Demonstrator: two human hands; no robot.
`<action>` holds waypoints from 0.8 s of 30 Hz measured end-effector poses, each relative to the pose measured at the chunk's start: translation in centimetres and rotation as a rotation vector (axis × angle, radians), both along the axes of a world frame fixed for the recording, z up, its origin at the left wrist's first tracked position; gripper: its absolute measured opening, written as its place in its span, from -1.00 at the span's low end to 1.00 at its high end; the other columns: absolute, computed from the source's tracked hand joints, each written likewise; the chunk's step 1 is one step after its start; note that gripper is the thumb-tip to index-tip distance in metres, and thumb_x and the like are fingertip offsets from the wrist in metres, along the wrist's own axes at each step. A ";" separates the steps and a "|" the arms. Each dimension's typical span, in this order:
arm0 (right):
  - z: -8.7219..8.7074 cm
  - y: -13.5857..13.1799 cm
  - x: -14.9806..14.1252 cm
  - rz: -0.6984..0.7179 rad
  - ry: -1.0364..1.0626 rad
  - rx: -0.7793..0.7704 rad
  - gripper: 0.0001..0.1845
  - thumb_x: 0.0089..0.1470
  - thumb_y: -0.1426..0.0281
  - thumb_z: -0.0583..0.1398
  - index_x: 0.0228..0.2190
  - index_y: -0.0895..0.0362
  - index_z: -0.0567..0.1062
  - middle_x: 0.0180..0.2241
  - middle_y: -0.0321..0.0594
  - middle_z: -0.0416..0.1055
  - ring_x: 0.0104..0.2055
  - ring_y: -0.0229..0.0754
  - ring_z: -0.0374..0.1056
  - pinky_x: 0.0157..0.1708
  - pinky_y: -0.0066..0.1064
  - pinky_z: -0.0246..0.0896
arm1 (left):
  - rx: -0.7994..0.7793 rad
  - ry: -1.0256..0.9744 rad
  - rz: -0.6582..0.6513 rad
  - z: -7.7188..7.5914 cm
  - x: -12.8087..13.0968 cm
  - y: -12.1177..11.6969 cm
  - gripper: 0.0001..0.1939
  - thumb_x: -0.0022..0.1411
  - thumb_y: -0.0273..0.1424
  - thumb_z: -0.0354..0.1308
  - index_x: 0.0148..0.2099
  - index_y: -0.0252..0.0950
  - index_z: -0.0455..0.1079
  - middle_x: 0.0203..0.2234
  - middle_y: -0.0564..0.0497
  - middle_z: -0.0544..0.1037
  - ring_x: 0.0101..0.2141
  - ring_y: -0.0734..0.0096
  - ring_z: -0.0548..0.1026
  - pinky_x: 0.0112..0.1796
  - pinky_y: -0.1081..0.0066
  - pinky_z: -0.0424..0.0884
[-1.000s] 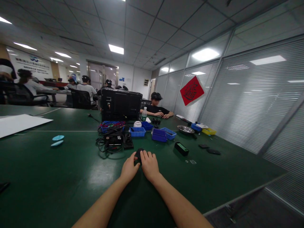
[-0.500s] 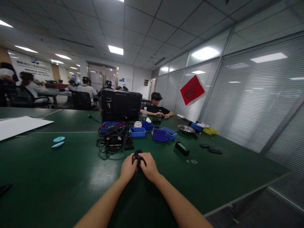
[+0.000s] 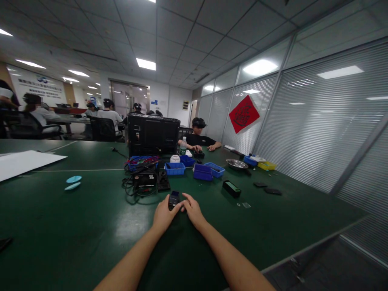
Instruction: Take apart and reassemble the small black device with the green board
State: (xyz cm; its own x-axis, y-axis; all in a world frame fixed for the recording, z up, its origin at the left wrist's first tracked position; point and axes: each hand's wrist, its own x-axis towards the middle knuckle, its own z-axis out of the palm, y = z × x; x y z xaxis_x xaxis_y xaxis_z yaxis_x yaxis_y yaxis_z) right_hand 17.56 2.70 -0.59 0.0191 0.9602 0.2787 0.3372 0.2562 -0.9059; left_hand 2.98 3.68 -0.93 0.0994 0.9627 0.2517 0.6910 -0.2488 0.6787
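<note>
Both my hands meet over the green table (image 3: pixel 75 226) in front of me. My left hand (image 3: pixel 163 214) grips a small black device (image 3: pixel 173 199) with a bluish face, holding it upright off the table. My right hand (image 3: pixel 191 208) is beside it, fingers curled, its fingertips touching the device's right side.
Beyond my hands lie a tangle of cables and a black box (image 3: pixel 145 180), several blue bins (image 3: pixel 175 168), a black case (image 3: pixel 154 134), a small black block (image 3: pixel 232 188), a metal bowl (image 3: pixel 237 164) and a yellow tray (image 3: pixel 266 165). A person (image 3: pixel 198 137) sits across the table. The table edge runs at right.
The device was hidden between both hands; now my left hand has it lifted and turned so its face shows, and my right hand has drawn slightly to the right.
</note>
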 end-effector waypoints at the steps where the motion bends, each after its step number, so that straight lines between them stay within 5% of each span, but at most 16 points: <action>1: 0.0 -0.2 -0.2 0.023 -0.021 0.008 -0.54 0.01 0.40 -0.02 -0.02 0.21 0.29 -0.60 -0.35 0.36 -0.53 -0.30 0.29 -0.39 -0.44 0.22 | 0.010 0.031 0.007 0.1 0.0 -0.1 -0.32 0.04 -0.05 0.00 0.13 -0.36 0.12 -0.09 -0.16 0.43 -0.10 0.22 0.39 -0.14 0.42 0.24; 6: -0.1 -0.3 -0.7 0.049 -0.049 0.057 -0.54 0.00 0.43 -0.05 -0.03 0.21 0.29 -0.63 -0.37 0.36 -0.59 -0.33 0.26 -0.47 -0.48 0.20 | 0.027 0.123 0.047 0.6 0.1 -0.8 -0.31 0.01 -0.11 0.06 0.14 -0.34 0.09 -0.23 -0.16 0.49 -0.18 0.18 0.43 -0.24 0.41 0.26; 11: -0.1 0.8 1.1 -0.152 -0.025 0.058 -0.56 -0.06 0.41 -0.05 -0.12 0.25 0.33 -0.63 -0.35 0.38 -0.66 -0.33 0.20 -0.57 -0.49 0.15 | -0.034 0.128 0.086 0.9 -0.2 -1.0 -0.44 0.01 -0.36 0.05 0.11 -0.22 0.11 -0.27 -0.06 0.50 -0.25 0.28 0.44 -0.26 0.44 0.24; 24: -0.5 2.9 6.2 -0.392 0.133 0.012 -0.61 -0.17 0.36 -0.01 -0.28 0.26 0.39 -0.65 -0.31 0.36 -0.66 -0.30 0.17 -0.63 -0.51 0.06 | -0.051 0.072 0.109 0.7 -1.3 -1.2 -0.37 0.00 -0.35 0.03 0.17 -0.28 0.07 -0.25 -0.09 0.49 -0.25 0.29 0.44 -0.26 0.46 0.26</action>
